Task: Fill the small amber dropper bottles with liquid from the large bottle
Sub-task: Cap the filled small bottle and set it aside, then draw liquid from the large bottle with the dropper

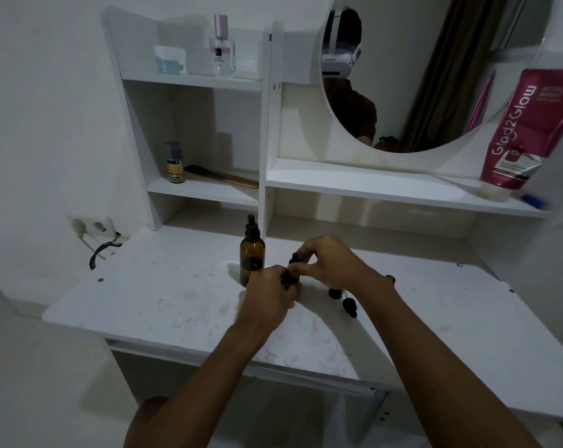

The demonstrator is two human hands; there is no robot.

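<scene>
Left forearm point(209, 367) and right forearm point(428, 350) reach in from the bottom edge and meet over the white dressing table point(176, 305), its top scuffed with faint pinkish marks. Up on the right, the round mirror point(419, 76) catches the person's reflection, headset on. By the mirror's rim, a pink tube point(525, 130) stands cap down on the shelf.

Now the action. The large amber bottle point(252, 257) stands upright towards the back of the tabletop, black dropper cap on, just left of the hands and just behind the left knuckles. The left hand point(270, 294) is curled round the small dropper bottle point(293, 268), gripping its body low down. The right hand point(330, 263) meets it from the other side, thumb and fingertips pinching the black dropper top. That little bottle sits right between the two hands, mostly buried in fingers. It looks upright, though it is too dark to be sure.

Under the right wrist, a second small bottle point(334, 292) stands on the table. Just in front of it, a loose black dropper point(350, 308) lies on its side.

Smaller bits on the left shelves: a clear perfume bottle point(223, 46) up top, with a yellow-labelled can point(175, 164) and a wooden brush point(222, 177) lower down.
</scene>
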